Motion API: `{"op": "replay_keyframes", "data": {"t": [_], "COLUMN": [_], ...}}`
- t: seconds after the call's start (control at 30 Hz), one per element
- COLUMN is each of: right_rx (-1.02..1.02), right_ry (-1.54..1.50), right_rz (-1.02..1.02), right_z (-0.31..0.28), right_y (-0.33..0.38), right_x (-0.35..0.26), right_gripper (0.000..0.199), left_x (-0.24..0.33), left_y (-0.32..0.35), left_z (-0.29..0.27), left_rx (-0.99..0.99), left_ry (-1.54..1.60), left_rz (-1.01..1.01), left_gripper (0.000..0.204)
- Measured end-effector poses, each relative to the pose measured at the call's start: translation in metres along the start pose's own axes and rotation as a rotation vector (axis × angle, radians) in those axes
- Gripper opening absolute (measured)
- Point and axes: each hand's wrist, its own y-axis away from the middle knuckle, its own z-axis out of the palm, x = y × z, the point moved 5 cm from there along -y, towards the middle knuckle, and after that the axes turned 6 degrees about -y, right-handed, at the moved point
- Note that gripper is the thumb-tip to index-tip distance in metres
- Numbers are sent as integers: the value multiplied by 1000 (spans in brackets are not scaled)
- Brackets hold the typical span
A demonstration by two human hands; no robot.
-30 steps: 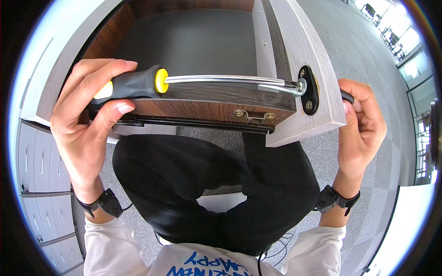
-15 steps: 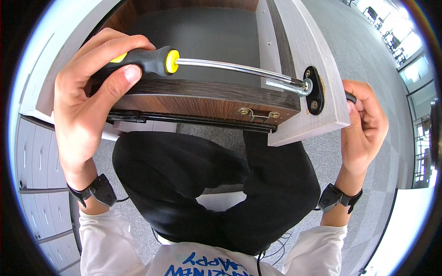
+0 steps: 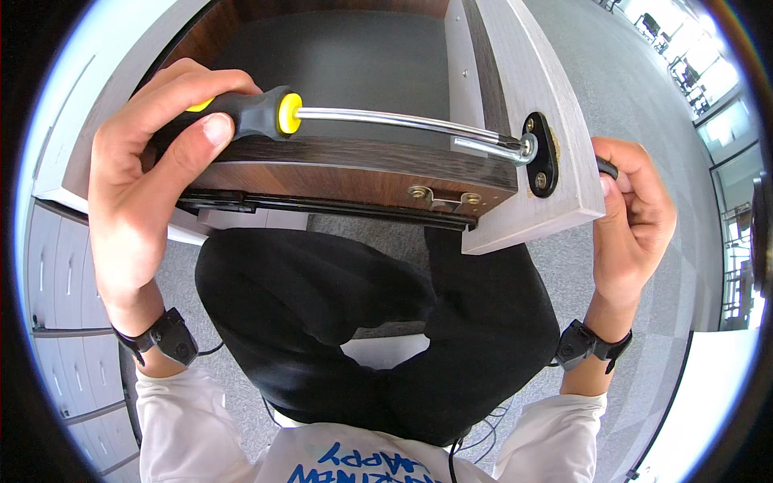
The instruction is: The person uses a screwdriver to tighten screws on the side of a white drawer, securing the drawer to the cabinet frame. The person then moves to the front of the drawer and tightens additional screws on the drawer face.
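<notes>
My left hand (image 3: 153, 161) is closed round the black and yellow handle of a screwdriver (image 3: 403, 122). Its long metal shaft reaches right, over the drawer's side wall, and its tip meets the back of a drawer lock (image 3: 541, 154). That lock has a black oval plate, fixed by screws to the inner face of the pale drawer front (image 3: 564, 97), and a metal cam pointing left. On the outer face, my right hand (image 3: 636, 201) pinches a small black piece, perhaps a key head; the fingers hide most of it.
The pulled-out drawer (image 3: 346, 68) has dark wood-look walls and a dark bottom. A black slide rail (image 3: 322, 209) runs under its near side, below a small metal bracket (image 3: 444, 200). White cabinets (image 3: 68, 266) stand at left. My black-trousered legs (image 3: 322, 298) are below the drawer.
The drawer front, lock and screwdriver have shifted slightly left, and both hands with them. The screwdriver handle sits a little lower. Both grips stay the same.
</notes>
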Motion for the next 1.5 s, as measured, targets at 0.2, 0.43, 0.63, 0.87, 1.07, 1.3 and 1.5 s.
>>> {"op": "replay_keyframes", "data": {"t": [0.2,0.43,0.63,0.87,1.07,1.3,1.5], "right_rx": [-12,-8,1,-51,-90,-39,-40], "right_ry": [49,71,109,161,134,135,223], "right_rz": [8,14,10,-6,-21,-2,-27], "right_z": [2,4,0,-1,-4,-9,-13], "right_y": [0,0,1,0,1,3,4], "right_x": [-3,-1,-8,-9,-10,-5,-8], "right_gripper": [18,18,16,15,14,14,14], "left_x": [-1,-2,4,5,5,23,28], "left_y": [2,4,6,1,-6,-5,-3], "left_z": [0,-1,-2,3,7,12,17], "left_rx": [33,43,47,-9,-52,-21,33], "left_ry": [9,-25,-12,-8,-34,-305,-374], "left_rz": [-35,-16,6,-37,-123,176,207], "left_gripper": [28,28,27,23,21,21,19]}}
